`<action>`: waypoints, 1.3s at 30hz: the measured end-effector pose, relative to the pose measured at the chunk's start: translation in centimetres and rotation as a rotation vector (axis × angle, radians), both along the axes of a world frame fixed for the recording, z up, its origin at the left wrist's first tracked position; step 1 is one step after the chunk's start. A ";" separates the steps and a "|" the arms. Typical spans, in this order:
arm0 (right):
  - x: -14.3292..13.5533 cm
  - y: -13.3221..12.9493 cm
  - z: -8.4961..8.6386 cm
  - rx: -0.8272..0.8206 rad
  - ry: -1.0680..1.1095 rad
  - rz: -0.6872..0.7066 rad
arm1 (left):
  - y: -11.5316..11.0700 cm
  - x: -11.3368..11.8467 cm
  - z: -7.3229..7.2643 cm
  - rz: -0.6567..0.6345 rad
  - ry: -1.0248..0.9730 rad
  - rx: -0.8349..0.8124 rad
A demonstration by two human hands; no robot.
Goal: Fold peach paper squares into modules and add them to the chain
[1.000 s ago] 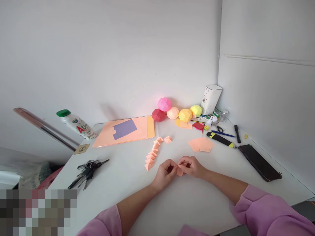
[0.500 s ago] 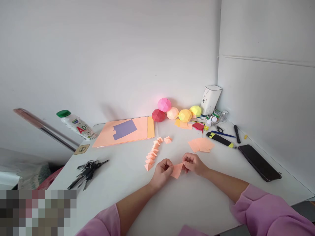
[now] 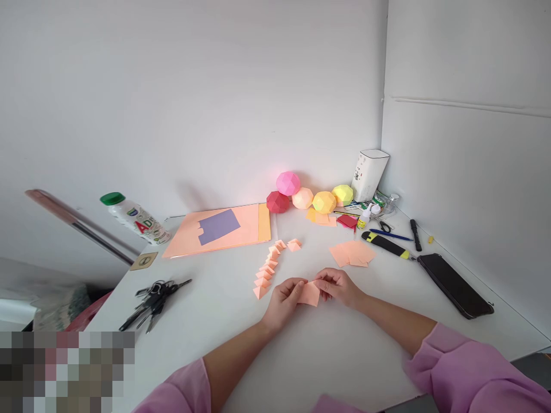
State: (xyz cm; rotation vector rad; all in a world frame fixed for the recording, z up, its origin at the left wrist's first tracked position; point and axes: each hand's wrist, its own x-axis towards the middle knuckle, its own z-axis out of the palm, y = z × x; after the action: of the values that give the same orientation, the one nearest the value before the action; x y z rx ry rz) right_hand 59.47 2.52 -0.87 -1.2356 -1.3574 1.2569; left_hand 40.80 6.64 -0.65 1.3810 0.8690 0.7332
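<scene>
Between my two hands is a small peach piece of paper (image 3: 309,294), held just above the table. My left hand (image 3: 284,300) pinches its left edge between thumb and fingers. At the upper right corner, my right hand (image 3: 338,285) grips it the same way. Left of my hands runs a row of folded peach paper pieces (image 3: 264,274), with one more folded piece (image 3: 294,245) apart at its far end. Beyond my right hand lie several flat peach paper squares (image 3: 352,253), overlapping in a fan.
Keys (image 3: 155,298) and a white bottle (image 3: 136,219) are on the left. Faceted paper balls (image 3: 302,198) line the wall behind peach sheets (image 3: 253,223). On the right lie a utility knife (image 3: 385,245), a blue pen (image 3: 391,234), a glue bottle (image 3: 363,218) and a black case (image 3: 455,285).
The paper between my hands has turned so its lower edge shows flatter and wider. My left fingers have moved up along it, and the hands are slightly closer together.
</scene>
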 end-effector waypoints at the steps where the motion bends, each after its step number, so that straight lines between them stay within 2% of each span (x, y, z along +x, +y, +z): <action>1: 0.0 0.0 -0.1 0.005 0.003 -0.006 | 0.0 0.0 0.0 0.005 0.009 -0.002; 13: 0.0 0.2 -0.2 -0.018 0.045 -0.037 | 0.2 0.1 -0.6 -0.005 -0.127 -0.072; 17: 0.1 0.2 -0.4 -0.019 0.044 -0.013 | 0.1 0.1 -0.5 -0.053 -0.091 -0.118; 22: 0.0 0.2 -0.5 -0.044 0.056 -0.008 | 0.0 0.1 -0.5 -0.067 -0.064 -0.080; 33: -0.5 -0.1 0.1 0.028 0.052 0.071 | 0.2 0.0 -1.2 -0.087 -0.075 -0.053; 39: -0.6 -0.2 0.4 0.044 -0.020 0.063 | 0.2 0.0 -1.3 -0.112 -0.062 -0.065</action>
State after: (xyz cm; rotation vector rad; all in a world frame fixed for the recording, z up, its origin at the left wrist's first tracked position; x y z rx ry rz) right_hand 58.89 2.34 -0.50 -1.1861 -1.4413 1.2545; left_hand 40.76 6.82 -1.97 1.3317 0.7541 0.6529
